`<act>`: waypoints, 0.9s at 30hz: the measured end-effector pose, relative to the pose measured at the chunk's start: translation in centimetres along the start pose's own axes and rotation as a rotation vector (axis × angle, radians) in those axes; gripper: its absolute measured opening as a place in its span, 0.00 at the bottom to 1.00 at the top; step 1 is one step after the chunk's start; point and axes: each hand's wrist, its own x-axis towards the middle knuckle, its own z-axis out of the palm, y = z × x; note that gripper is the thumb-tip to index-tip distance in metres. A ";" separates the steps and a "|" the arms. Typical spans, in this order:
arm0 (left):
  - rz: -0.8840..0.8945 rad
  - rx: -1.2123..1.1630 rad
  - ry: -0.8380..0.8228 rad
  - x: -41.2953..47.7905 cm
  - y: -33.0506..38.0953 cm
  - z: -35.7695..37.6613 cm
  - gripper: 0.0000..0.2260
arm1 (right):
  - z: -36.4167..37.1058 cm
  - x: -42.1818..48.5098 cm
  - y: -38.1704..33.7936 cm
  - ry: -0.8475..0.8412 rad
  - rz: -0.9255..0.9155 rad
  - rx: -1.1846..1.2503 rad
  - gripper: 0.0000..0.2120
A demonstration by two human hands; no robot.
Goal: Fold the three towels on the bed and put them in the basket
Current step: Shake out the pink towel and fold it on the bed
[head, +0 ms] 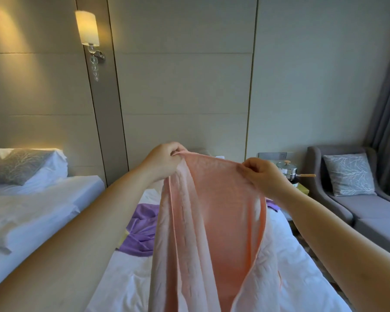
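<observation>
I hold a pink towel (214,221) up in front of me above the white bed (126,282). My left hand (164,159) pinches its top left corner and my right hand (260,174) pinches its top right corner. The towel hangs down with its long edges curling inward. A purple towel (142,230) lies crumpled on the bed behind the pink one, partly hidden by it. A sliver of yellow cloth (124,236) shows at the purple towel's left edge. No basket is in view.
A second white bed (32,212) with a grey patterned pillow (16,165) stands to the left. A grey sofa (374,212) with a cushion is at the right. A small pot (287,171) sits on a side table behind my right hand. A wall lamp (87,28) glows upper left.
</observation>
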 end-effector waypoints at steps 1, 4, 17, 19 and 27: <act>-0.042 -0.083 -0.078 -0.3 0.3 0.2 0.11 | 0.2 0.3 -0.6 0.039 0.016 0.060 0.12; -0.090 -0.163 -0.296 -1.1 0.6 1.3 0.08 | 1.0 0.9 -2.8 0.042 0.028 0.200 0.11; -0.183 -0.507 -0.021 0.9 0.5 3.3 0.12 | 6.1 -2.1 -2.2 -0.142 -0.156 0.239 0.04; -0.158 -0.552 0.015 1.0 0.5 3.4 0.11 | 6.7 -2.3 -1.7 -0.092 -0.102 0.238 0.04; 0.002 -0.696 0.203 1.6 2.5 1.6 0.09 | 8.7 -3.1 -1.3 -0.152 -0.138 -0.186 0.13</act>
